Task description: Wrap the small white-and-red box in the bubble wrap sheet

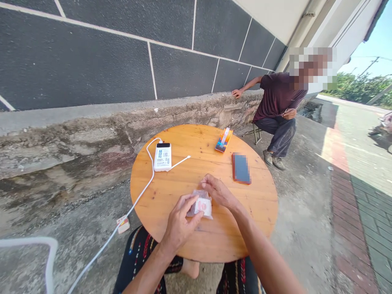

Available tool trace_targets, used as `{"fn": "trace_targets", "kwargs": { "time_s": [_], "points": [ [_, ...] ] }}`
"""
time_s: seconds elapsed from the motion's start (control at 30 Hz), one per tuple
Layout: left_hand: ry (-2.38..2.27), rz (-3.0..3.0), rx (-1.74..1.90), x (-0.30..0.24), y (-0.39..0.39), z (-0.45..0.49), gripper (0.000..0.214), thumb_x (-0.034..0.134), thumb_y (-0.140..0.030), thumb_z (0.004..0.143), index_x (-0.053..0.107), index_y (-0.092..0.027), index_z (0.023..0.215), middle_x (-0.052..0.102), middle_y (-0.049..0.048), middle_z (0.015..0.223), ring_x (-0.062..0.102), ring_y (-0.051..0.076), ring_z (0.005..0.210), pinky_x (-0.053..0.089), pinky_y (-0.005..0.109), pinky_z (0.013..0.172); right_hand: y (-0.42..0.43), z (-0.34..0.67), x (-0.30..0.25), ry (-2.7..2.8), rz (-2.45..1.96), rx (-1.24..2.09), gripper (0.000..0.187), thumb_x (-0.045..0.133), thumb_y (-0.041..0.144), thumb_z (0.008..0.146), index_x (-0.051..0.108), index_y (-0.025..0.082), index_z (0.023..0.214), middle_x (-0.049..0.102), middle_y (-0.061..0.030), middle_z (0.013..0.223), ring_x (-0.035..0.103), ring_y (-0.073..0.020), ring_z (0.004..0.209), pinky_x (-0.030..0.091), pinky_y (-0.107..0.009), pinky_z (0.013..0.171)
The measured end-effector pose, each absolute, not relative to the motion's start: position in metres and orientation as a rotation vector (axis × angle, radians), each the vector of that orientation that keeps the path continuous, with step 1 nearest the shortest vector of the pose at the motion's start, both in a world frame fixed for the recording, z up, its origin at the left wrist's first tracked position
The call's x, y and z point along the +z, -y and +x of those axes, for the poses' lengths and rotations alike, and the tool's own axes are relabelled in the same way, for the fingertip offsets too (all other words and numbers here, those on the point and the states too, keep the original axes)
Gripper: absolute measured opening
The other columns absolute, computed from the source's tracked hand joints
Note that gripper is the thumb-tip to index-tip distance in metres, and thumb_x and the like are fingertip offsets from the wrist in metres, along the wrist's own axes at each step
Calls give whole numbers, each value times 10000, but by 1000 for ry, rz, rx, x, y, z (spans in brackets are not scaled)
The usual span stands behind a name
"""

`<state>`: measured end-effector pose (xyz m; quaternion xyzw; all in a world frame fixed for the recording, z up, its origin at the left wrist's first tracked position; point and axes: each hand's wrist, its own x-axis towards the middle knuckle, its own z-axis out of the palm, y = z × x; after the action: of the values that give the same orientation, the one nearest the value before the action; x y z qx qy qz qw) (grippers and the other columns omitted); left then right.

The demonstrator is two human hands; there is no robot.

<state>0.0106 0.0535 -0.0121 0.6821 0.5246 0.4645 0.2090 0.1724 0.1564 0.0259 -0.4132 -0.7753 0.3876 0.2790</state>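
A small clear plastic bag (209,214) is over the near middle of the round wooden table. Inside it is a white square item (203,206) with a reddish mark. My left hand (180,220) grips the bag from the left, thumb on the near side and fingers across its upper left. At the bag's far edge, my right hand (217,190) is closed with curled fingertips. Whether those fingertips pinch the bag's edge or something small is hidden.
The table (171,200) also bears a white power bank (163,158) with a cable, an orange-blue box (223,141) and a phone (241,168). A small box (123,225) lies on the ground at left. Another person (277,102) sits beyond the table by the wall.
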Motion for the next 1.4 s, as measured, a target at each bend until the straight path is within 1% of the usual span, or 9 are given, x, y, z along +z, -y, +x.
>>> {"fn": "trace_targets", "kwargs": {
  "time_s": [0.1,0.2,0.37,0.47,0.77,0.97,1.1,1.2,1.4],
  "points": [
    [-1462,1896,1296,-12,-53,11,358,585,-229,831,575,-246,1188,572,75,1174,571,201,1096,530,318,877,-156,174,30,2188,-1112,960,117,405,261,916,450,214,818,493,49,691,452,-114,621,340,-225,574],
    [-1467,1901,1304,-9,-53,11,348,590,-220,825,587,-245,1172,581,74,1155,583,202,1076,532,322,874,-156,174,31,2209,-1122,953,106,398,245,913,434,217,817,475,53,687,438,-114,612,333,-227,567],
    [-1461,1864,1301,-8,-53,11,349,593,-218,825,586,-248,1173,586,72,1150,588,203,1065,531,329,881,-155,173,33,2143,-1115,984,100,444,240,884,469,205,794,488,40,708,450,-115,650,350,-222,583],
    [-1450,1843,1289,-10,-53,10,351,596,-243,830,584,-256,1181,577,69,1163,578,204,1086,527,329,892,-150,174,36,2116,-1131,1029,83,472,228,864,497,199,791,510,38,695,463,-113,636,356,-218,576],
    [-1406,1786,1300,-11,-53,9,372,587,-254,841,574,-267,1212,569,69,1175,565,208,1104,516,342,913,-129,177,49,2082,-1153,1095,79,488,189,838,542,194,780,562,28,692,511,-118,640,400,-223,601],
    [-1419,1768,1312,-12,-54,10,372,592,-253,834,580,-257,1205,571,64,1155,566,201,1099,510,329,915,-115,178,50,2147,-1195,938,115,491,155,840,582,196,781,613,13,718,563,-134,664,417,-237,622],
    [-1403,1757,1318,-11,-53,10,375,592,-245,833,582,-256,1208,573,60,1152,568,194,1095,504,315,923,-108,177,52,2204,-1192,795,142,493,115,836,600,198,794,643,-8,779,585,-151,726,430,-258,685],
    [-1393,1738,1324,-11,-52,10,380,599,-244,830,582,-251,1209,572,62,1150,570,191,1087,513,308,908,-103,175,52,2274,-1140,647,164,482,93,844,603,194,797,649,-32,841,587,-167,786,426,-280,737],
    [-1394,1719,1334,-15,-53,11,386,606,-235,825,579,-263,1209,573,55,1142,568,192,1087,509,320,916,-92,172,50,2462,-1097,281,213,451,113,904,611,193,787,649,-60,879,554,-200,843,398,-340,808]
  ]
}}
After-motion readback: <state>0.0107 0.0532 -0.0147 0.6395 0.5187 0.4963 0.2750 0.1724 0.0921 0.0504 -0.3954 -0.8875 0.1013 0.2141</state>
